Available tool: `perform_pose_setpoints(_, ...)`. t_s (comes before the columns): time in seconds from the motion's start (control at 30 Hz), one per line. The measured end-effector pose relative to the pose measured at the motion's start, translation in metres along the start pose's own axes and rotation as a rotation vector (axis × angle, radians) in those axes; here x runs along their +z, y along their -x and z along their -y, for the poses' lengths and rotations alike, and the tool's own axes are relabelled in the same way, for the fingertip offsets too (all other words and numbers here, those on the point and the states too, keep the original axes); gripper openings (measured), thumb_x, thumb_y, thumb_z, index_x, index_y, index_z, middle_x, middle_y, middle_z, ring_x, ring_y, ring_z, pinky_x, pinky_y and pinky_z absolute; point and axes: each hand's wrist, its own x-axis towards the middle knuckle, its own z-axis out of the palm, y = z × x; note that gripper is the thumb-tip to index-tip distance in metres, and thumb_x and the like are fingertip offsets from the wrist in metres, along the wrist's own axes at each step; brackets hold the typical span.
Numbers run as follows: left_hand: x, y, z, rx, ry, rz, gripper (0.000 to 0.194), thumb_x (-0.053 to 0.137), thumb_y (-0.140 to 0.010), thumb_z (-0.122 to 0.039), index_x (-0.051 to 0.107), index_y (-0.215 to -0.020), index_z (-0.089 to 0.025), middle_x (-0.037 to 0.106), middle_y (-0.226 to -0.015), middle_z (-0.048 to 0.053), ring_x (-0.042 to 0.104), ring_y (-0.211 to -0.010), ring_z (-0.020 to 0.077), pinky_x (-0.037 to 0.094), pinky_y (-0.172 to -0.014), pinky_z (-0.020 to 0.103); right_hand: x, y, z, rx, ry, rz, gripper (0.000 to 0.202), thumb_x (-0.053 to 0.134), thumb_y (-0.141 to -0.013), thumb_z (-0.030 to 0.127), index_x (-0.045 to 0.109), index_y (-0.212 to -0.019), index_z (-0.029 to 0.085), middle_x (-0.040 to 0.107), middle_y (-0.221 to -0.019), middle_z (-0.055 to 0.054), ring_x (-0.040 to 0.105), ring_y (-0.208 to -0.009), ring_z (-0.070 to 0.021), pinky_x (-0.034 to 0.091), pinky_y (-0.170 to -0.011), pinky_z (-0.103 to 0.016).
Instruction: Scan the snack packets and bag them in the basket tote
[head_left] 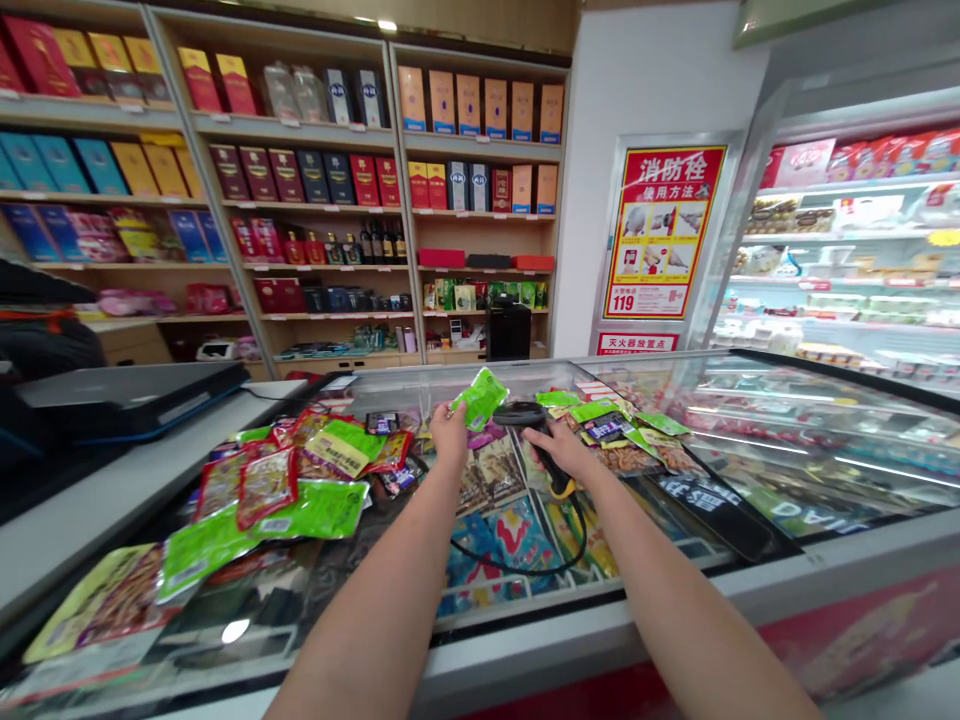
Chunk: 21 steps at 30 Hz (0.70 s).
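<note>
A small bright green packet (482,398) is pinched by its left edge in my left hand (448,432), above the freezer's glass top. Closed round the handle of a black barcode scanner (520,413) is my right hand (564,450); the scanner's head points left, close beside the packet. A black cable (525,571) loops down from the scanner over the glass. To the left lies a spread pile of snack packets, among them a red one (268,486) and a large green one (313,509). A second pile of packets (606,428) lies right of my right hand.
The chest freezer's front edge (540,630) runs below my forearms. A dark flat device (142,400) stands on the counter at left. Shelves of boxes (337,210) line the back, and a lit display fridge (847,240) is at right.
</note>
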Motion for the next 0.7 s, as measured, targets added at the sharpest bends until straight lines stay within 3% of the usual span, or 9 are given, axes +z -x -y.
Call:
perform_pose_setpoints(0.33,-0.0021,-0.0033,0.0026,-0.001,-0.043,0.14,0.022,0.066,-0.063,-0.032,0.056,-0.074,-0.016,0.058,-0.061,-0.004,0.052,-0.054,0.0096,0.043,-0.055,0.022,0.0044,0.002,0.0019,0.035,0.058,0.076,0.033,0.06,-0.078,0.048,0.049,-0.073,0.018,0.055,-0.052,0.003,0.051,-0.04,-0.0103,0.041,-0.043,-0.022)
perform_pose_setpoints(0.7,-0.0049,0.0003,-0.0034,0.004,-0.146,0.121,0.021,0.062,-0.066,-0.034,0.058,-0.077,-0.017,0.057,-0.061,-0.003,0.053,-0.057,0.0112,0.042,-0.055,0.022,0.0044,0.0036,0.0025,0.055,0.112,0.119,0.031,0.057,-0.082,0.043,0.047,-0.069,0.018,0.054,-0.053,0.003,0.051,-0.042,-0.0105,0.043,-0.044,-0.022)
